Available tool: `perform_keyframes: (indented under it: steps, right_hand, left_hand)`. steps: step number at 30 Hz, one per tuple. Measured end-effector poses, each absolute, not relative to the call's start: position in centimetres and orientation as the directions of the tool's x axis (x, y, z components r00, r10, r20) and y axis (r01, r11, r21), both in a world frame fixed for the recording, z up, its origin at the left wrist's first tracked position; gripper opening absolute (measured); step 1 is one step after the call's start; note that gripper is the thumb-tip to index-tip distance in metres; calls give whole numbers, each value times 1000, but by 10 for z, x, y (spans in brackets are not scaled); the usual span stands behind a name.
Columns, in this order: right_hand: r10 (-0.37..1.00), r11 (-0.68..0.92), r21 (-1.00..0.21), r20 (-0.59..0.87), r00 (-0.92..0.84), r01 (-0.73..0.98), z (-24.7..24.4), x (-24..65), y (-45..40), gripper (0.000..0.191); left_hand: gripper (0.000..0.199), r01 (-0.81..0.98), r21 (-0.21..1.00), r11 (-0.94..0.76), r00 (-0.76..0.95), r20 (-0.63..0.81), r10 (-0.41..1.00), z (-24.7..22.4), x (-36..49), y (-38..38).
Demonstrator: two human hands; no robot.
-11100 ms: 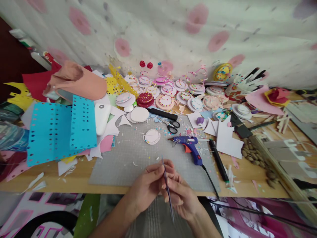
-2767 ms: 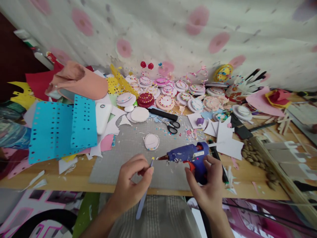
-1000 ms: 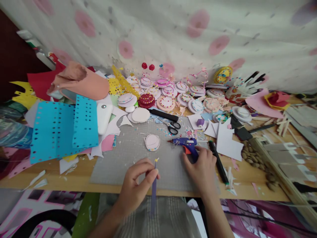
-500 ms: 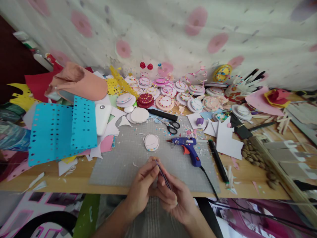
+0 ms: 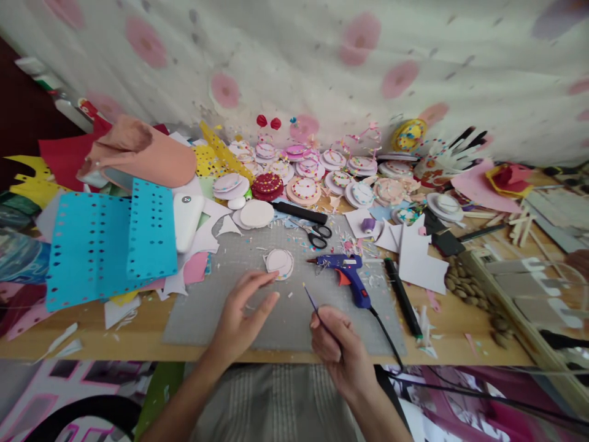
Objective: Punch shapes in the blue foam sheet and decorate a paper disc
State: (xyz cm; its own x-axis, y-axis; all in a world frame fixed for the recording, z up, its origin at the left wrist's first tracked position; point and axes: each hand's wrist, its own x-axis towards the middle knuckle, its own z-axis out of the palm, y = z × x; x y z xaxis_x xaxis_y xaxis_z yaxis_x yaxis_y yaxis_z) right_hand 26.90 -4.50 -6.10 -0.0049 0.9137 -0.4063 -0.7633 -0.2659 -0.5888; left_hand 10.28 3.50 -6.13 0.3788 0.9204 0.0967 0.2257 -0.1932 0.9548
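My left hand stretches over the grey cutting mat. Its thumb and fingers are apart, and the fingertips reach the near edge of a small white round foam piece with coloured dots around its rim. Whether they touch it, I cannot tell. In my right hand, closed fingers grip a thin dark stick with a pale tip, which points up and to the left. Just beyond that hand lies a blue glue gun with an orange trigger, its nozzle toward the white piece. A tiny white scrap rests between the hands.
Black-handled scissors and a black stick-like tool lie behind. Several decorated foam hats line the back. Blue dotted foam is at left. A dark marker and the glue gun's cord lie to the right.
My hands have separated. The left let go of the stick and moved forward to the white round piece; the right kept the stick and drew to the right. The view shifted slightly.
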Motion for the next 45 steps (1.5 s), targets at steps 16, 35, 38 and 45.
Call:
perform_keyframes:
  steps: [16, 35, 38, 45]
  right_hand:
    - [921, -351, -930, -321, 219, 111, -82, 281, -14, 39]
    - [931, -344, -906, -296, 213, 247, -91, 276, -2, 34]
    - [930, -348, -907, -301, 211, 238, -90, 277, -3, 34]
    - [921, -374, -896, -327, 212, 240, -89, 277, -2, 34]
  left_hand:
    - [42, 471, 517, -715, 735, 219, 642, -93, 93, 80]
    - [43, 449, 564, -693, 728, 219, 650, -89, 93, 79]
    - [44, 447, 566, -693, 725, 225, 651, -90, 93, 79]
    - [44, 452, 554, -699, 730, 219, 647, -91, 92, 79]
